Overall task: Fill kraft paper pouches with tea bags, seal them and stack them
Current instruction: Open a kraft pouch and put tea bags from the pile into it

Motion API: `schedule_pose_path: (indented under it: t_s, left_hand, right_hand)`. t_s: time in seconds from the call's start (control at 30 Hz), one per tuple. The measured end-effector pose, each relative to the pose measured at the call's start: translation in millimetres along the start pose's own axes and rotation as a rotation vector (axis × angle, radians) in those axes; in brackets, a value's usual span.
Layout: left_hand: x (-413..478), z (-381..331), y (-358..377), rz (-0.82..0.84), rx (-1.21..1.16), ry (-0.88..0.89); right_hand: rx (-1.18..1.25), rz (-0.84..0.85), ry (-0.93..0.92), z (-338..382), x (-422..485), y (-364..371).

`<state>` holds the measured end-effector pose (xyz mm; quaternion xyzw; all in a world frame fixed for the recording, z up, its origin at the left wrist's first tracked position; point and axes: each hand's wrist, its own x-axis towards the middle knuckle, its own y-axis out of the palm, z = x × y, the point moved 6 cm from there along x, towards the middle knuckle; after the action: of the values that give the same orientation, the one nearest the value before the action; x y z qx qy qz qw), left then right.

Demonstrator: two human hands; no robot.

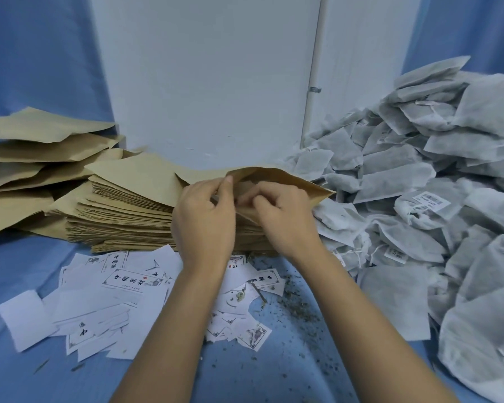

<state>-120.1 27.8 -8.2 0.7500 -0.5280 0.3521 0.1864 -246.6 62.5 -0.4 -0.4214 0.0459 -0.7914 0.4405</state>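
A thick stack of flat kraft paper pouches (122, 216) lies in the middle of the blue cloth. Both hands work at the mouth of the top kraft pouch (285, 177), which is lifted and pulled open. My left hand (205, 213) pinches the pouch's near edge between thumb and fingers. My right hand (282, 212) has its fingers curled on the lower lip of the opening. A big heap of grey-white tea bags (419, 181) fills the right side. Whether anything is inside the pouch is hidden.
More loose kraft pouches (41, 149) lie fanned out at the far left. White printed label slips (122, 298) are scattered in front of the stack, with tea crumbs (291, 303) on the blue cloth (18, 257). A white wall (210, 68) stands behind.
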Motion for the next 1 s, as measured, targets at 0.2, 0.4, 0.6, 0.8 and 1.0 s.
schedule_pose_path:
  t_s: [0.2,0.4,0.6,0.8,1.0]
  left_hand:
    - [5,26,-5,-0.080,-0.095,-0.206]
    - [8,32,-14,-0.177,-0.206,-0.258]
    - [11,38,-18,-0.213,-0.264,-0.297]
    - [10,41,-20,-0.234,-0.301,-0.333]
    - [10,38,-29,-0.329,-0.311,-0.307]
  right_hand:
    - [-0.314,-0.269,0.182,-33,-3,-31]
    - [-0.747,-0.075,0.254,-61,0,-26]
    - [-0.720,-0.003,0.429,-79,-5,-22]
    - [-0.696,0.015,0.459,-84,-9,-25]
    - [-0.808,-0.112,0.368,-83,-9,-33]
